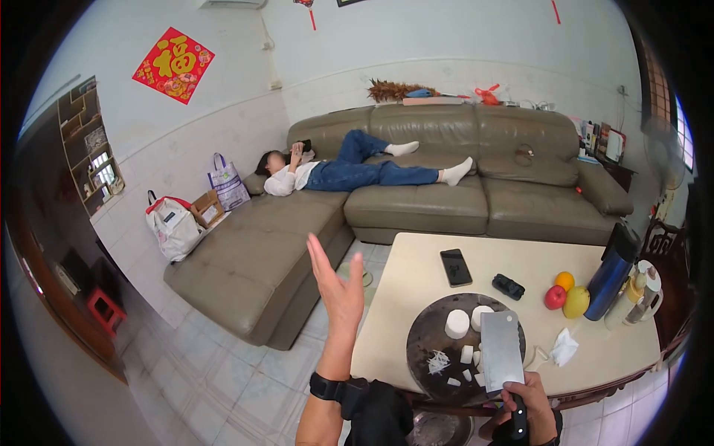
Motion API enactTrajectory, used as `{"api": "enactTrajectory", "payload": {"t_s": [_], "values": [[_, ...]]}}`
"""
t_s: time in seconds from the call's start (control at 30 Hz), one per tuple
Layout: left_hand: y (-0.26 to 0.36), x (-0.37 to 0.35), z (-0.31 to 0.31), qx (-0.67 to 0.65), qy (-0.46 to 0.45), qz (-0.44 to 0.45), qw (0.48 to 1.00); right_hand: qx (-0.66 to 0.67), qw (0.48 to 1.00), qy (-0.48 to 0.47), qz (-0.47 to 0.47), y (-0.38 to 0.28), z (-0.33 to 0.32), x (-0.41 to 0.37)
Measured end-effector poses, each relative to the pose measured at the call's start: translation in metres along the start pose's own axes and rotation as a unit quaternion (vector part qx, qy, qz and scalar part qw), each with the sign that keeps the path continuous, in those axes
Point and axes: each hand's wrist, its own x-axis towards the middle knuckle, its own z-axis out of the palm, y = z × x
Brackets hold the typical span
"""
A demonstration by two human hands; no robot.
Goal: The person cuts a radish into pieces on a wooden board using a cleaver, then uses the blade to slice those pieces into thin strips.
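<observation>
My left hand [341, 286] is raised with its fingers stretched out, holding nothing, to the left of the table. My right hand [532, 398] grips the black handle of a cleaver [502, 348], whose broad blade stands over the right side of a round dark cutting board [431, 327]. On the board sit two thick white cylindrical chunks [457, 323], possibly radish, the second partly behind the blade. Smaller white pieces [466, 354] lie nearer me, beside a little heap of thin white shreds [438, 362]. The blade hides part of the board and some pieces.
The pale table [401, 260] also carries a phone [456, 267], a black object [508, 286], several fruits [575, 302], a blue flask [612, 275], a peeler [537, 359] and a crumpled tissue [565, 346]. Beyond, a person [357, 172] lies on the sofa [416, 212]. A metal basin [440, 429] is below the table edge.
</observation>
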Motion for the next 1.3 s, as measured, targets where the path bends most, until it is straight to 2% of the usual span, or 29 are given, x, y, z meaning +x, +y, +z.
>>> {"api": "enactTrajectory", "payload": {"t_s": [0.07, 0.2, 0.27, 0.3, 0.37, 0.5, 0.57, 0.63, 0.7, 0.8, 0.87, 0.93, 1.0, 1.17, 1.23, 1.3], "values": [[0.038, 0.012, -0.013, -0.048, 0.029, 0.042, 0.998, 0.008, 1.000, 0.001, 0.013, -0.003, 0.002, -0.001], [0.041, -0.033, -0.004, -0.033, -0.007, 0.081, 0.996, 0.011, 1.000, 0.010, 0.026, -0.006, 0.006, -0.001], [0.025, -0.069, 0.007, 0.007, -0.085, 0.043, 0.995, 0.004, 1.000, 0.008, 0.026, -0.006, 0.005, -0.001], [0.016, -0.086, 0.013, 0.005, -0.083, 0.041, 0.996, -0.002, 1.000, 0.003, 0.027, -0.006, 0.005, -0.002], [0.003, -0.108, 0.024, -0.002, -0.171, -0.036, 0.985, -0.011, 1.000, 0.003, 0.024, -0.005, 0.004, -0.002], [0.005, -0.096, 0.036, 0.003, -0.158, -0.040, 0.987, 0.003, 1.000, 0.012, 0.014, -0.005, 0.005, -0.002], [0.026, -0.073, 0.052, -0.046, -0.116, -0.010, 0.992, 0.015, 1.000, 0.013, 0.015, -0.007, 0.007, -0.003], [0.055, -0.065, 0.075, -0.090, -0.160, 0.060, 0.981, 0.013, 1.000, 0.024, 0.009, -0.010, 0.007, -0.002], [0.093, -0.066, 0.091, -0.126, -0.249, 0.093, 0.956, 0.004, 1.000, 0.030, 0.002, -0.009, 0.005, 0.000], [0.134, -0.076, 0.102, -0.162, -0.290, 0.073, 0.940, -0.003, 1.000, 0.031, 0.004, -0.003, -0.001, 0.000], [0.158, -0.084, 0.082, -0.175, -0.305, 0.104, 0.930, 0.000, 1.000, 0.026, 0.008, -0.004, -0.001, 0.002], [0.154, -0.095, 0.069, -0.188, -0.322, 0.128, 0.919, 0.018, 0.999, 0.038, 0.025, -0.008, 0.002, -0.001], [0.128, -0.104, 0.064, -0.187, -0.290, 0.156, 0.925, 0.018, 0.999, 0.028, 0.022, -0.008, 0.000, -0.003], [0.046, -0.128, 0.055, -0.135, -0.294, -0.063, 0.944, 0.005, 1.000, 0.012, 0.003, -0.011, -0.001, -0.008], [0.008, -0.145, 0.060, -0.126, -0.289, -0.073, 0.946, 0.002, 1.000, 0.016, 0.011, -0.011, -0.002, -0.009], [-0.003, -0.147, 0.059, -0.107, -0.281, -0.107, 0.948, -0.001, 1.000, 0.021, 0.008, -0.009, -0.004, -0.008]]}}
